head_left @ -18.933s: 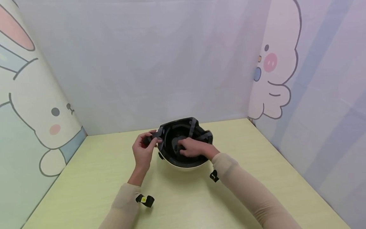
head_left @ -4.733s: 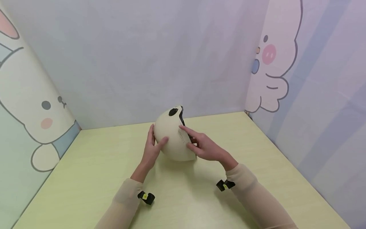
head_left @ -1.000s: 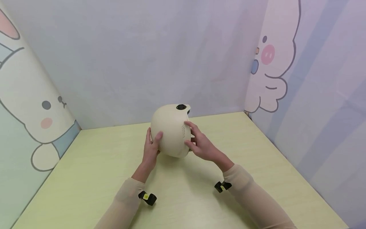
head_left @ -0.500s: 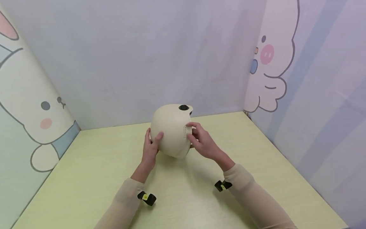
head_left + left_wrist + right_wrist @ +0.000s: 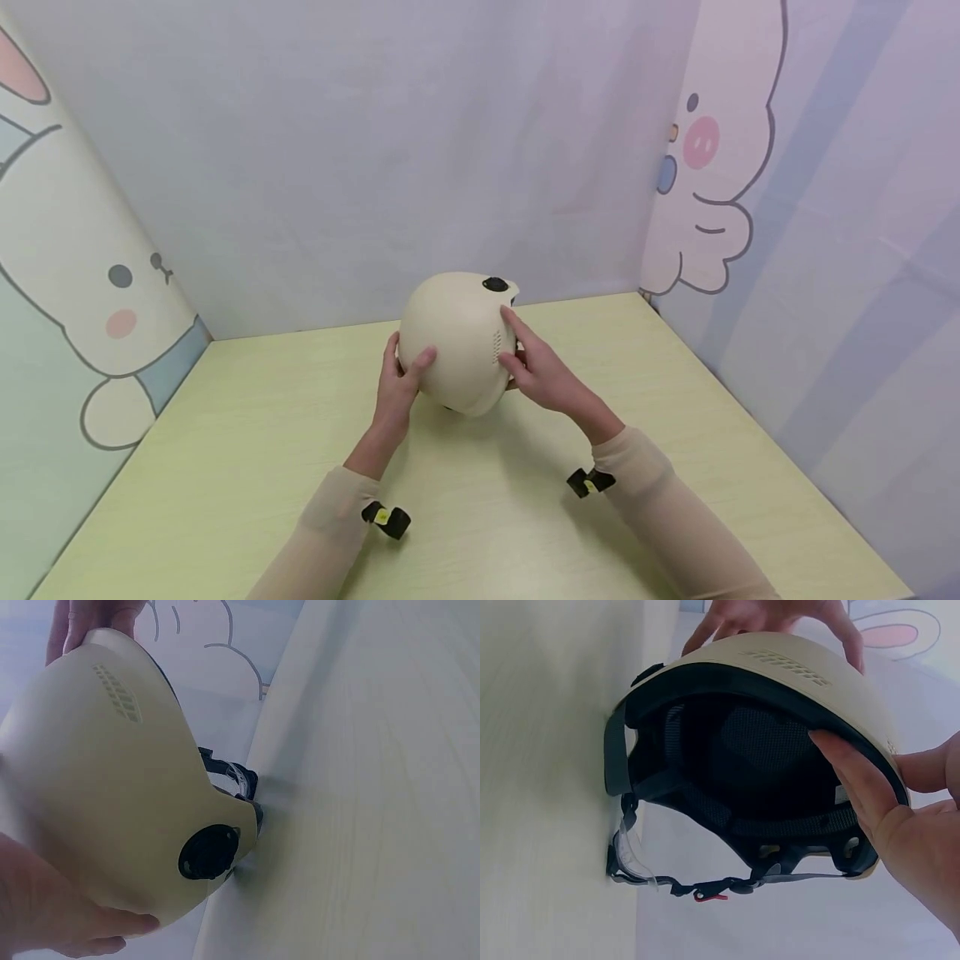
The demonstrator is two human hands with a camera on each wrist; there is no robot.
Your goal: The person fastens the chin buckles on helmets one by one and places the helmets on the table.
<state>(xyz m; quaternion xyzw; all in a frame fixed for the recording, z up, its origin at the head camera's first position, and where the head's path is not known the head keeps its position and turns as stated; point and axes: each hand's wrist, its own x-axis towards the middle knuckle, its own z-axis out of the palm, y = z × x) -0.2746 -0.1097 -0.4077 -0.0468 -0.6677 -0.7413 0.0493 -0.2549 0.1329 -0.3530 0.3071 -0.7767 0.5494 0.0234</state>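
A cream helmet (image 5: 453, 342) is held on its side between both hands at mid-table, its shell toward the head camera. My left hand (image 5: 396, 390) grips the shell's left side, thumb on the near face. At the right rim, my right hand (image 5: 546, 371) pinches the edge; the right wrist view has its thumb outside and fingers (image 5: 859, 780) against the dark lining. A chin strap (image 5: 742, 885) with a black buckle and small red tab (image 5: 711, 898) hangs fastened across the opening. A round black fitting (image 5: 210, 852) sits on the shell near the lower edge in the left wrist view.
The pale yellow-green table (image 5: 247, 467) lies under the helmet. A grey-white backdrop (image 5: 375, 167) rises behind it, and printed panels with cartoon animals stand at left and right. Black bands (image 5: 386, 519) are strapped at both forearms.
Earlier the helmet's dark inside faced the head camera, with the left hand at the strap and right hand inside. Over the last second the helmet shifted slightly right and the right fingers moved along its rim.
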